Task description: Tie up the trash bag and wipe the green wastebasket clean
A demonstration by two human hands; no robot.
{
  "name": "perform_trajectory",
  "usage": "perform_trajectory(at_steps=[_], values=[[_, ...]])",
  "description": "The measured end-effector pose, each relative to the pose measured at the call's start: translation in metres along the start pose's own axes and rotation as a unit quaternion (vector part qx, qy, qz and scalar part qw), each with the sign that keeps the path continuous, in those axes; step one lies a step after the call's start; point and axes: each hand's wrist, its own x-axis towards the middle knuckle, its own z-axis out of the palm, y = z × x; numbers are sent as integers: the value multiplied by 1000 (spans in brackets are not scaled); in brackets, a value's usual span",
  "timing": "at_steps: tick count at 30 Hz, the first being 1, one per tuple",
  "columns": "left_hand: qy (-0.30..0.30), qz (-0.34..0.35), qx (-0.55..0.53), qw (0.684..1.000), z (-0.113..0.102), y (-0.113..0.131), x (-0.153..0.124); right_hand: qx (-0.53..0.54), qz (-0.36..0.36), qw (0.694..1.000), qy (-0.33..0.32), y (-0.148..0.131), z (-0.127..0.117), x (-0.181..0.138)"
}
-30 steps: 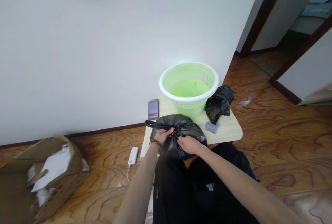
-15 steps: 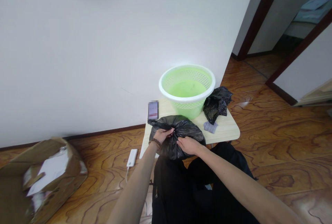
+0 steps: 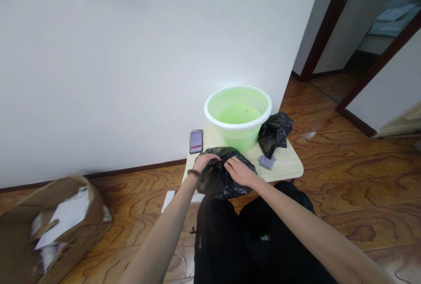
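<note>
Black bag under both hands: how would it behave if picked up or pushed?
The bag would probably be floppy, given its thin, wrinkled film. It seems unlikely to roll, slumped wide on the table. Its shiny surface might be slippery.

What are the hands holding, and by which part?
The nearer black bag, by its crumpled top, left hand and right hand on opposite sides; the exact fingertip grip is hidden.

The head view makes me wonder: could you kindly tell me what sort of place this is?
Probably a room in a home: there is a wood-patterned floor, a dark door frame, and a small table bearing a green basket.
</note>
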Motion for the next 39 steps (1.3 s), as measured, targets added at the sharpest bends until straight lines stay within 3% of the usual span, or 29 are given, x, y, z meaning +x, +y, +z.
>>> perform_trajectory(at_steps=[5,14,19,26,32,39], values=[[26,3,34,999,4,-7,-3,30,41,997,65,16,12,10],[84,111,180,974,22,5,-6,108,-38,986,120,15,16,38],[193,40,137,971,33,-2,-5,178,46,979,88,28,23,52],[258,-69,5,964,39,-17,-9,160,-11,986,45,30,18,57],[245,-63,-82,964,35,-12,-16,168,-7,982,-87,36,11,70],[224,-62,-151,961,23,-1,-19,225,57,965,-122,38,6,70]])
